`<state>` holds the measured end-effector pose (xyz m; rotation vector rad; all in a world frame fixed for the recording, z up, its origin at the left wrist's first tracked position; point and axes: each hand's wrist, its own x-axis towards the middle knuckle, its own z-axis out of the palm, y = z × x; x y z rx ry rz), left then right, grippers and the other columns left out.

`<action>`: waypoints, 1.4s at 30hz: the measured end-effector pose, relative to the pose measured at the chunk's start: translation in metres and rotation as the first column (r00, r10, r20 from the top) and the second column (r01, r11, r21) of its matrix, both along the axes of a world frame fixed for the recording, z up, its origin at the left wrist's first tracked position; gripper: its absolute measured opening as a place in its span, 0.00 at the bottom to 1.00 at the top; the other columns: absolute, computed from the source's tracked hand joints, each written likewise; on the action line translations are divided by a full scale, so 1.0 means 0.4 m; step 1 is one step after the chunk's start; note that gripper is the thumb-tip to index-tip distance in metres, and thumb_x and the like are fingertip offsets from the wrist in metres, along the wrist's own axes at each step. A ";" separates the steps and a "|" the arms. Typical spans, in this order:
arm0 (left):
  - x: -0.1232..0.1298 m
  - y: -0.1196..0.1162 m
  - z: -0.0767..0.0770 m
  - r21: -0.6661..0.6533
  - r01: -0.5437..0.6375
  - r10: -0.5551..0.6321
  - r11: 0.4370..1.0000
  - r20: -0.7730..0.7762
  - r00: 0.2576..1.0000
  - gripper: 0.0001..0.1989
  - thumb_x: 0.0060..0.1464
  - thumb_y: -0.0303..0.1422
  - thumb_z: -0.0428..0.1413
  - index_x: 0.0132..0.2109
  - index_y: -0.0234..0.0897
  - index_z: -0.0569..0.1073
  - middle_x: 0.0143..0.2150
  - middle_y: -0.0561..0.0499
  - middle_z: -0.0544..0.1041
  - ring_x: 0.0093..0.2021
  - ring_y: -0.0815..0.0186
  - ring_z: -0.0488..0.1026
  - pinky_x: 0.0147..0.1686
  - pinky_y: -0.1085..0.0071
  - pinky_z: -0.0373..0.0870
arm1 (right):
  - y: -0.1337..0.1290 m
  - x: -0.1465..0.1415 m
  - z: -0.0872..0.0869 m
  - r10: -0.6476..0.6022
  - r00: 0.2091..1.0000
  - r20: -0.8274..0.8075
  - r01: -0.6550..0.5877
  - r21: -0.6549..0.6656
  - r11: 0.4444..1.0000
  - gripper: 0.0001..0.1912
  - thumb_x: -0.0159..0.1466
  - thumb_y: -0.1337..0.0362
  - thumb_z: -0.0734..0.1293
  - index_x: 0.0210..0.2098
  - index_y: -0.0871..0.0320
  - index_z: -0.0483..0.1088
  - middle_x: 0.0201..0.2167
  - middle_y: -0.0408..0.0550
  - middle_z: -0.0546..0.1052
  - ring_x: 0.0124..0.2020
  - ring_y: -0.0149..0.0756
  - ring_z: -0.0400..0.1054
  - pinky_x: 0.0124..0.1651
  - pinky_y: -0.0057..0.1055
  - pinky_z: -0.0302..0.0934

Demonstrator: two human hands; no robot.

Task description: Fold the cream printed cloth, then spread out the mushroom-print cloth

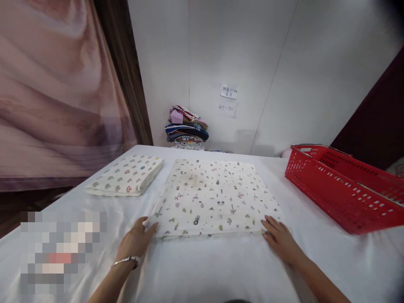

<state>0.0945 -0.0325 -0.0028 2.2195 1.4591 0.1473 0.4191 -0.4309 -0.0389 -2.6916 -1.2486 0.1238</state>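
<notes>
A white cloth (217, 193) printed with small plants and figures lies folded into a flat rectangle in front of me. My left hand (135, 239) is at its near left corner, thumb and fingers apart, with the fingertips touching the edge. At the near right corner my right hand (279, 239) rests on the cloth with its fingers spread. A second folded white cloth (126, 176) with grey, red and blue motifs lies to the left, touched by neither hand.
A red perforated basket (341, 189) stands at the right on the white-covered table (217, 269). Beyond the back edge is a stack of folded fabrics (187, 128) against the wall. A pink curtain (59, 92) hangs at the left. A blurred-out patch covers the lower left.
</notes>
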 end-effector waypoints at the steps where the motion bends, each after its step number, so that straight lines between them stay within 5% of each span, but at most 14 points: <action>1: 0.000 0.000 -0.001 0.001 0.004 -0.004 1.000 0.001 1.000 0.28 0.54 0.48 0.44 0.55 0.36 0.62 0.44 0.43 0.75 0.44 0.54 0.73 0.41 0.62 0.67 | 0.003 -0.003 0.002 -0.006 1.000 0.006 0.006 -0.008 1.000 0.27 0.64 0.50 0.54 0.59 0.53 0.61 0.64 0.49 0.54 0.65 0.44 0.45 0.64 0.50 0.40; 7: 0.002 0.005 -0.013 0.027 -0.017 0.015 0.999 0.064 0.998 0.26 0.53 0.45 0.45 0.55 0.35 0.63 0.40 0.45 0.76 0.40 0.56 0.74 0.38 0.65 0.67 | 0.068 -0.057 0.030 0.081 0.996 0.023 -0.083 0.063 0.995 0.26 0.65 0.54 0.55 0.61 0.52 0.58 0.64 0.46 0.52 0.66 0.43 0.41 0.65 0.50 0.36; 13: 0.012 0.003 -0.003 -0.004 -0.084 0.084 0.996 0.171 0.982 0.25 0.49 0.43 0.48 0.52 0.36 0.65 0.35 0.48 0.74 0.36 0.58 0.73 0.35 0.67 0.66 | 0.174 -0.146 0.055 0.285 0.947 -0.149 -0.259 0.174 0.950 0.25 0.63 0.60 0.57 0.61 0.52 0.58 0.64 0.45 0.54 0.65 0.42 0.43 0.65 0.48 0.38; 22: 0.024 -0.011 -0.005 -0.232 -0.150 0.245 0.961 0.461 0.853 0.29 0.40 0.46 0.55 0.49 0.35 0.67 0.23 0.56 0.68 0.27 0.63 0.71 0.26 0.70 0.65 | 0.370 -0.296 0.097 0.411 0.740 -0.533 -0.176 0.436 0.882 0.21 0.63 0.58 0.58 0.55 0.53 0.66 0.59 0.49 0.63 0.59 0.41 0.56 0.53 0.38 0.62; 28: 0.052 -0.027 0.016 -0.335 -0.126 0.302 0.934 0.549 0.779 0.26 0.42 0.40 0.55 0.49 0.35 0.66 0.25 0.55 0.70 0.26 0.66 0.71 0.23 0.74 0.64 | 0.598 -0.444 0.146 0.566 0.762 -0.314 -0.404 0.453 0.795 0.30 0.59 0.59 0.63 0.60 0.61 0.58 0.58 0.54 0.64 0.58 0.43 0.57 0.60 0.41 0.51; 32: 0.059 -0.028 0.027 -0.359 -0.131 0.332 0.924 0.586 0.740 0.24 0.42 0.38 0.55 0.49 0.34 0.66 0.24 0.56 0.69 0.25 0.67 0.69 0.22 0.74 0.64 | 0.712 -0.516 0.150 0.574 0.809 -0.127 -0.484 0.411 0.772 0.30 0.59 0.58 0.64 0.58 0.62 0.57 0.52 0.55 0.67 0.53 0.46 0.59 0.55 0.43 0.55; 38: 0.047 -0.018 0.013 -0.354 -0.057 0.298 0.933 0.677 0.674 0.27 0.40 0.37 0.55 0.49 0.32 0.66 0.21 0.57 0.68 0.25 0.68 0.68 0.25 0.74 0.63 | 0.777 -0.535 0.136 0.494 0.859 -0.132 -0.424 0.357 0.832 0.21 0.57 0.62 0.63 0.50 0.59 0.62 0.42 0.51 0.70 0.43 0.41 0.64 0.43 0.36 0.60; 42: 0.034 0.016 0.014 -0.372 0.011 0.256 0.928 0.661 0.706 0.31 0.40 0.44 0.57 0.51 0.33 0.66 0.20 0.58 0.67 0.23 0.67 0.68 0.26 0.72 0.65 | 0.793 -0.510 0.119 0.540 0.810 -0.227 -0.419 0.420 0.805 0.19 0.56 0.70 0.60 0.48 0.57 0.65 0.42 0.49 0.72 0.43 0.37 0.66 0.45 0.33 0.60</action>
